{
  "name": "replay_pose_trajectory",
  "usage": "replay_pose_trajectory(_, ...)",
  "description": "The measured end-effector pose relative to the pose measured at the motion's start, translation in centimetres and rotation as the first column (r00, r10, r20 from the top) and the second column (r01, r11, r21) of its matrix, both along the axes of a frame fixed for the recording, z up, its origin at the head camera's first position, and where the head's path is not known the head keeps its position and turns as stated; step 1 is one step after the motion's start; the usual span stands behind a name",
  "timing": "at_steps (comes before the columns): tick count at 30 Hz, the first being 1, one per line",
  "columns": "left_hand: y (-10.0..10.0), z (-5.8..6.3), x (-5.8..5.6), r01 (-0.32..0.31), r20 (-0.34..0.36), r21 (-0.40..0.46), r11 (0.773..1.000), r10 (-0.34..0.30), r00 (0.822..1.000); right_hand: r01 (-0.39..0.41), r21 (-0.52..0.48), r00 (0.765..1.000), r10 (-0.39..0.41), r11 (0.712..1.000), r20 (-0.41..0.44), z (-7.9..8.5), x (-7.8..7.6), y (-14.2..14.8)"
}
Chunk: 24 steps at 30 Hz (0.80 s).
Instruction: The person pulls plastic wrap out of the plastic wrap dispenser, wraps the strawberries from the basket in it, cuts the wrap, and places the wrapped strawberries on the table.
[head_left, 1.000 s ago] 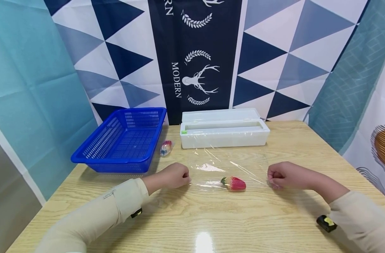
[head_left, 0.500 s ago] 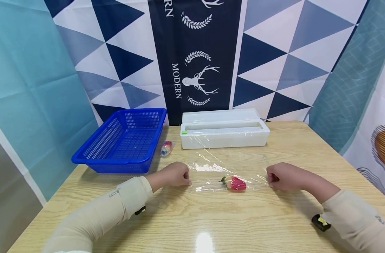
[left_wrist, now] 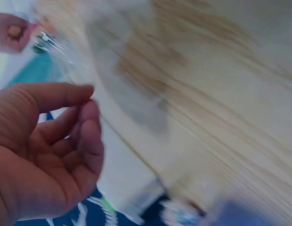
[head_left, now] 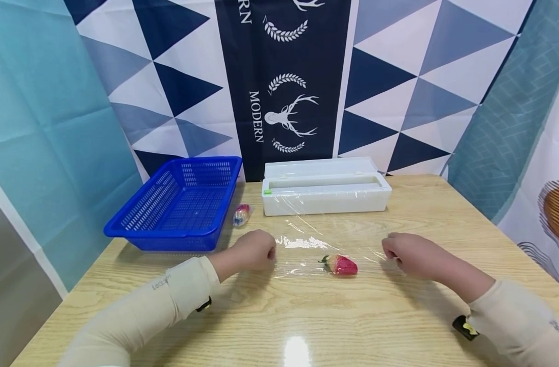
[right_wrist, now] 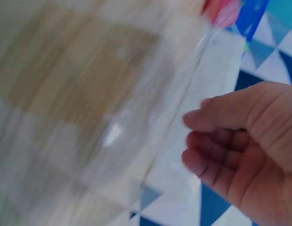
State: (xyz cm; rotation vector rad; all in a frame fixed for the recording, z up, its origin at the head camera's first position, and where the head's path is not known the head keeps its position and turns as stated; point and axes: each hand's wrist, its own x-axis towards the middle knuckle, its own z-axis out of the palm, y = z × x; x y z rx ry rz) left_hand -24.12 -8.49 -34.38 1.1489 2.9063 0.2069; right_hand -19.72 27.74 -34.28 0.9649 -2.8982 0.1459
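A sheet of clear plastic wrap (head_left: 302,242) spreads over the wooden table between both hands, its far part rising to the white box. A strawberry (head_left: 342,265), red with a pale top and green leaves, lies by the wrap's near edge. At the left edge of the wrap, my left hand (head_left: 256,250) pinches with thumb and index tips together in the left wrist view. My right hand (head_left: 410,253) is at the right edge, and the right wrist view shows a small gap between its thumb (right_wrist: 202,118) and loosely bent fingers.
Behind the wrap stands a white box (head_left: 326,200) with its lid up and a green tab at its left end. A blue plastic basket (head_left: 206,233) sits at the back left. Beside it lies a small film-wrapped red item (head_left: 242,214). A patterned cloth (head_left: 288,92) hangs behind the table.
The right hand has shifted a little left and away from me. The left hand has moved slightly up in the view. The wrap's creases have shifted, while the strawberry stays nearly in place.
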Motion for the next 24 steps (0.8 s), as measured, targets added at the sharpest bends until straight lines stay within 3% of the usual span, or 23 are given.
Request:
replay_pose_trajectory(3,1.6,0.6,1.1,0.107,-0.055,0.054,0.993,-0.104,0.993,-0.099,-0.060,0.992,0.094,0.993,-0.079,0.4,0.7,-1.9)
replay_pose_trajectory(6,3.8,0.8,2.0,0.232,-0.111,0.064,0.971,-0.224,0.968,-0.207,-0.118,0.975,0.196,0.971,-0.101,0.6,1.0,-3.8)
replay_pose_trajectory(9,6.2,0.5,2.3,0.315,-0.162,0.038,0.948,-0.305,0.939,-0.252,-0.141,0.966,0.240,0.957,-0.097,0.3,0.7,-5.3)
replay_pose_trajectory(11,7.5,0.2,2.3,0.336,-0.183,0.008,0.942,-0.329,0.926,-0.256,-0.134,0.965,0.246,0.957,-0.088,0.2,0.4,-6.0)
replay_pose_trajectory(14,8.8,-0.4,2.1,0.349,-0.162,-0.022,0.937,-0.348,0.923,-0.251,-0.118,0.968,0.247,0.961,-0.050,0.0,-0.2,-6.5)
replay_pose_trajectory(24,9.6,-1.1,1.6,0.312,-0.117,-0.014,0.950,-0.311,0.943,-0.215,-0.147,0.972,0.226,0.966,0.065,0.0,-1.1,-6.5)
